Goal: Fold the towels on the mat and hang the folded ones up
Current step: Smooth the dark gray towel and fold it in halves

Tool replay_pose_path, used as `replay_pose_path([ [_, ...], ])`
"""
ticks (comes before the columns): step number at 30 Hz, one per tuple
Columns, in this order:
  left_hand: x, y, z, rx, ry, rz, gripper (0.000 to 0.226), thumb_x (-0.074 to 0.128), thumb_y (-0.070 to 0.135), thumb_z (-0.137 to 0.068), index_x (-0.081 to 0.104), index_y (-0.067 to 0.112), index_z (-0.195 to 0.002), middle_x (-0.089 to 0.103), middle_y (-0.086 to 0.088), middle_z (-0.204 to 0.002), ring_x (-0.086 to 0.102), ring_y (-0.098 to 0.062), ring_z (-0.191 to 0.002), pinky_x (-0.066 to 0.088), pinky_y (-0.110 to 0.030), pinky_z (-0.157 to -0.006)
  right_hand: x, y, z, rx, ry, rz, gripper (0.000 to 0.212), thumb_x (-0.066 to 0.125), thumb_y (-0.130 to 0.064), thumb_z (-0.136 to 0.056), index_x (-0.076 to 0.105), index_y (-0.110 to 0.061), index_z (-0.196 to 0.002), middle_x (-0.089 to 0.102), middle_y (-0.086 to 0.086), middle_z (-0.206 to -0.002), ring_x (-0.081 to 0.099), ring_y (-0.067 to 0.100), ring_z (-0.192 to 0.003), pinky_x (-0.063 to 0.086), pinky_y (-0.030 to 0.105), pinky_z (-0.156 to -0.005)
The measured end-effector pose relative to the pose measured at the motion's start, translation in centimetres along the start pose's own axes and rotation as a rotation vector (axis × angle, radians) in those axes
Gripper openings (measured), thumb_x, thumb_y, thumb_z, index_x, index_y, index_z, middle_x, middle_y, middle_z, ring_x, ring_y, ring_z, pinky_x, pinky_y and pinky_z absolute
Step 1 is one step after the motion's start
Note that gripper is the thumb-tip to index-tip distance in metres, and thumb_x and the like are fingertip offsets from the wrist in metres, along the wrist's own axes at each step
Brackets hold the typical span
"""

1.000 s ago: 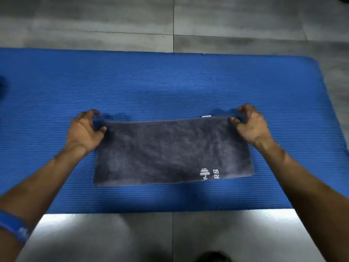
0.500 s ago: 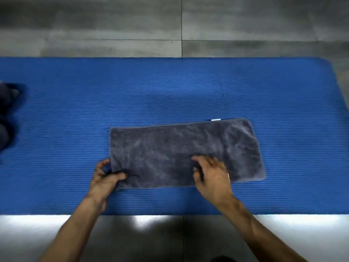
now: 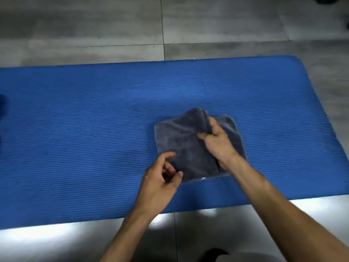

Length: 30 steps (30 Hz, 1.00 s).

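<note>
A: Grey tiled floor point(image 3: 217, 21), with a ribbed blue foam mat point(image 3: 75, 129) laid across it. Where's the towel?

B: On the right half of the mat: a dark grey plush towel point(image 3: 181, 140), now a squarish wad, its upper layer bunched and lifted off the lower one.

A: And the hands?

B: The right hand point(image 3: 217, 142) has its grip closed on a gathered ridge of cloth near the top. The left hand point(image 3: 160, 178) pinches the near left corner, fingers curled.

A: So which step?

B: Folding, I'd judge: the crosswise fold. Next, the raised layer needs laying flat with edges matched, then hanging.

A: Different from half a second ago?

B: Yes. Then it lay as a long flat strip; its left half has since come over to the right.
</note>
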State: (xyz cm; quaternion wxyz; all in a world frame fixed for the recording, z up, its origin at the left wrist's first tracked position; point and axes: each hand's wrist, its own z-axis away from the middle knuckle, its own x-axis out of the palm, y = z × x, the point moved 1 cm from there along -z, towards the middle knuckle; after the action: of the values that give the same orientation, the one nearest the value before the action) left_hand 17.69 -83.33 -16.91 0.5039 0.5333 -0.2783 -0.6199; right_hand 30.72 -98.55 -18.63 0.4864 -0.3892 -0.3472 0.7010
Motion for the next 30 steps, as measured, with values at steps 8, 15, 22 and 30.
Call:
replay_pose_path([
  [8,-0.4,-3.2,0.4,-0.023,-0.007,-0.096,0.041,0.071,0.013,-0.083,0.054,0.04,-0.108,0.062,0.011,-0.078,0.06,-0.009,-0.076,0.045,-0.012,-0.072,-10.5,3.9,-2.4,0.074,0.143,0.289,0.045,0.055,-0.01,-0.092,0.048,-0.03,-0.133,0.065,0.0,-0.121,0.06,0.024,-0.111,0.048,0.043,-0.098],
  [15,0.6,-5.5,1.2,-0.065,0.009,-0.207,0.042,0.072,0.016,-0.082,0.05,0.045,-0.103,0.06,0.018,-0.095,0.057,0.006,-0.093,0.04,-0.01,-0.078,-4.0,5.8,2.8,-0.518,0.235,1.026,0.058,0.045,-0.037,-0.088,0.044,-0.013,-0.141,0.046,0.012,-0.145,0.049,0.036,-0.124,0.043,0.05,-0.1],
  [22,0.8,-7.1,1.9,-0.071,-0.001,-0.227,0.033,0.072,0.01,-0.081,0.06,0.034,-0.101,0.062,0.016,-0.096,0.06,0.002,-0.09,0.041,-0.01,-0.079,1.0,11.7,5.4,-0.598,-0.178,1.368,0.083,0.058,-0.059,-0.076,0.036,-0.019,-0.146,0.035,0.006,-0.153,0.034,0.03,-0.139,0.028,0.053,-0.114],
  [30,0.1,-7.2,1.8,0.081,0.035,-0.345,0.034,0.068,0.007,-0.08,0.063,0.028,-0.105,0.061,0.014,-0.096,0.06,-0.001,-0.087,0.048,-0.019,-0.081,0.4,11.3,4.2,-0.534,-0.018,1.384,0.095,0.087,-0.023,-0.043,0.047,-0.022,-0.13,0.054,0.008,-0.134,0.045,0.033,-0.119,0.046,0.056,-0.096],
])
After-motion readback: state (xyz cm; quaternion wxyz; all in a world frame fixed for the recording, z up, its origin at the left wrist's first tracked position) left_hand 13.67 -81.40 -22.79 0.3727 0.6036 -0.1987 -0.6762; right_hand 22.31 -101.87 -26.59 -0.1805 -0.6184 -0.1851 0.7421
